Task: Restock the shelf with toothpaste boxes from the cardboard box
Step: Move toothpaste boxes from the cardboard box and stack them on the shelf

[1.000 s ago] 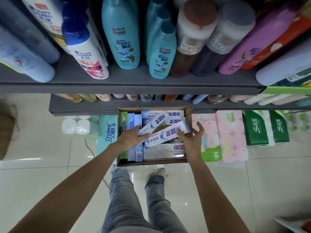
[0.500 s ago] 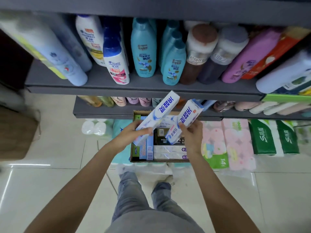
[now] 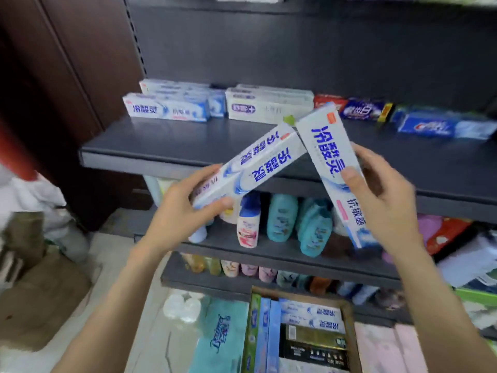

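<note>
The cardboard box (image 3: 349, 332) sits low on the floor, toothpaste inside. Above it, the left hand (image 3: 183, 208) grips one white toothpaste box (image 3: 258, 162); the right hand (image 3: 384, 200) pinches another toothpaste box (image 3: 330, 157), tips touching. Behind, the dark shelf (image 3: 166, 144) holds stacked toothpaste cartons (image 3: 166, 109).

Two white-and-blue toothpaste boxes with blue Chinese lettering are held up in front of a dark grey shelf (image 3: 150, 146), their upper ends meeting in an inverted V. The left box (image 3: 250, 165), in the left hand (image 3: 183, 208), slants up to the right; the right box (image 3: 336, 170), in the right hand (image 3: 384, 200), slants up to the left. Matching boxes (image 3: 166, 107) already lie flat at the shelf's back left. Below, the open cardboard box (image 3: 349, 327) on the floor holds more toothpaste boxes, some flat, some on edge.
</note>
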Available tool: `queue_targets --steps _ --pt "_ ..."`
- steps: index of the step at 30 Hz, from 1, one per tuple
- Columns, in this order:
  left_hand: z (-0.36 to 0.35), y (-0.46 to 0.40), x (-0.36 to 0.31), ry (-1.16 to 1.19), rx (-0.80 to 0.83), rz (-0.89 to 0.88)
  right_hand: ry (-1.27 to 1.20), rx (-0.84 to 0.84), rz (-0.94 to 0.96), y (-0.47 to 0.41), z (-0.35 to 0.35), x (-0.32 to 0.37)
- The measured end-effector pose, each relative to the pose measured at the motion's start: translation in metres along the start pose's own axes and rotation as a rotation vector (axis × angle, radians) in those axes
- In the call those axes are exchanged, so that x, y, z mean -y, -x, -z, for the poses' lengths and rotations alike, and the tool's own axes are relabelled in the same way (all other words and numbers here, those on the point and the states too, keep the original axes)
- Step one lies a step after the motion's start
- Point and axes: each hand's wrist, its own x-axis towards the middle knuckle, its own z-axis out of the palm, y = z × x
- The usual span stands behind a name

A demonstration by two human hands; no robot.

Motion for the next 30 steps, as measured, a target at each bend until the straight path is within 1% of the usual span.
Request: queue_targets --steps 1,3,6,9,11,14,16,19,23,25,27,28,29,30 --pt "0.013 -0.011 0.002 -0.073 -0.064 -0.050 0.057 0.008 0.053 -0.020 -0.005 0.009" --pt "0.040 -0.034 0.013 -0.211 -0.170 -0.097 0.156 0.049 0.128 -0.059 -0.023 0.021" --pt "0.074 -0.060 0.038 -0.456 -0.271 -0.058 0.226 0.136 0.168 -0.105 -0.064 0.032" --pt "0.108 -0.072 0.060 -0.561 -0.386 0.000 0.300 0.225 0.194 -0.140 -0.115 0.037" --pt "0.121 -0.074 0.069 -0.538 -0.441 0.048 0.287 0.280 0.160 -0.156 -0.144 0.037" --pt "0.153 -0.082 0.081 -0.441 -0.505 0.088 0.140 0.306 0.075 -0.183 -0.192 0.043" --pt "0.171 -0.087 0.087 -0.414 -0.540 0.086 0.176 0.342 0.090 -0.194 -0.222 0.045" --pt "0.189 -0.093 0.091 -0.403 -0.532 0.101 0.350 0.439 0.235 -0.200 -0.266 0.053" --pt "0.196 -0.102 0.096 -0.317 -0.494 0.145 0.625 0.566 0.492 -0.202 -0.313 0.065" --pt "0.194 -0.107 0.097 -0.273 -0.479 0.168 0.771 0.587 0.605 -0.207 -0.327 0.062" --pt "0.191 -0.112 0.097 -0.204 -0.464 0.195 0.844 0.583 0.654 -0.212 -0.330 0.055" --pt "0.188 -0.116 0.097 -0.130 -0.460 0.214 0.808 0.551 0.640 -0.212 -0.329 0.053" --pt "0.186 -0.119 0.098 -0.034 -0.458 0.241 0.704 0.499 0.584 -0.210 -0.325 0.053" --pt "0.183 -0.123 0.097 0.070 -0.461 0.272 0.535 0.442 0.481 -0.206 -0.320 0.058"
